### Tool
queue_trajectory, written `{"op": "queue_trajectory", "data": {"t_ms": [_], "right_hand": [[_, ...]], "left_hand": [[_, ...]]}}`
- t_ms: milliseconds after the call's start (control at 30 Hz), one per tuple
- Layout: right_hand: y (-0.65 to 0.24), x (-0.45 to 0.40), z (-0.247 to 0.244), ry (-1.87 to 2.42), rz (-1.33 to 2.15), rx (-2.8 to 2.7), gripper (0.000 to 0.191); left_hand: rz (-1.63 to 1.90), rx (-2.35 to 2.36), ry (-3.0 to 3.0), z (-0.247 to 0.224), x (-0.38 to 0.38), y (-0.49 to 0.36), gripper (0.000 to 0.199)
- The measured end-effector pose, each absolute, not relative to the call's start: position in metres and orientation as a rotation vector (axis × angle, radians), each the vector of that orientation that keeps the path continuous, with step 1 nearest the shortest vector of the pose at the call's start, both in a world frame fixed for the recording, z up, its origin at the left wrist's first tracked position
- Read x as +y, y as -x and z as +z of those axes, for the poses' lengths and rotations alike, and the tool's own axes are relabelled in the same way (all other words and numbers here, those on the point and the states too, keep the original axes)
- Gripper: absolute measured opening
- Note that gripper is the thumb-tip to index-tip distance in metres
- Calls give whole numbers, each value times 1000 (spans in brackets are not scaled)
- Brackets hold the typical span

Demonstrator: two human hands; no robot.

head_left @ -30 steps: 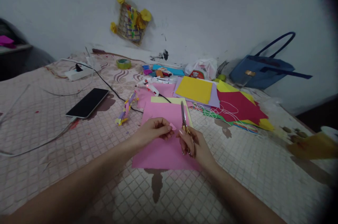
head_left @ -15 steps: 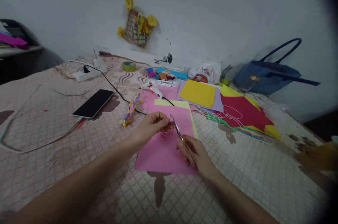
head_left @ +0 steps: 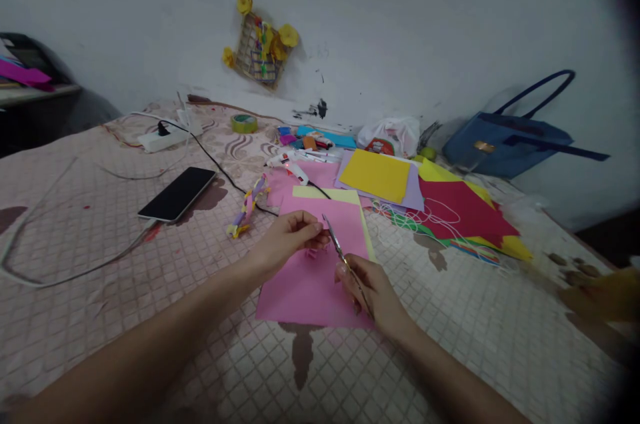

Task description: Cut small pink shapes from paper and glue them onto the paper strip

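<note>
My left hand (head_left: 300, 231) pinches a small piece of pink paper (head_left: 325, 225) between thumb and fingers, above a pink sheet (head_left: 310, 294). In my right hand (head_left: 370, 287) is a pair of scissors (head_left: 336, 243), its fingers closed round the handles. The blades point up and away, and their tips lie right beside the small pink piece; whether they are cutting into it I cannot tell. Several little pink scraps (head_left: 315, 253) lie on the sheet under my left hand. A pale yellow sheet (head_left: 325, 194) shows from beneath the pink one.
Behind the sheets lies a white glue gun (head_left: 295, 171) with a black cord. A tablet (head_left: 177, 194) on a cable and a braided paper strip (head_left: 247, 209) are to the left. Yellow paper (head_left: 375, 175), red paper (head_left: 460, 214), white string (head_left: 440, 217) and a blue bag (head_left: 507, 144) are to the right.
Both hands keep almost the same pose, with the scissors at the small pink paper. The view has shifted very slightly.
</note>
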State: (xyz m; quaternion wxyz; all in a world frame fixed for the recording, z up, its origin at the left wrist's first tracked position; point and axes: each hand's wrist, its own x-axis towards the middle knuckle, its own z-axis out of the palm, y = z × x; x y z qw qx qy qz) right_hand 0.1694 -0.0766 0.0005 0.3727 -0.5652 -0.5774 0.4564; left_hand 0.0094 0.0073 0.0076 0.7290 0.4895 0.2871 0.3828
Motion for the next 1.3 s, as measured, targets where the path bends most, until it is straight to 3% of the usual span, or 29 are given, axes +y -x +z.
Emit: {"op": "queue_trajectory", "data": {"t_ms": [1300], "right_hand": [[-175,-76,-1,1606,902,-1732,31]], "left_hand": [[882,659,-1157,5,10,-8,16]]}}
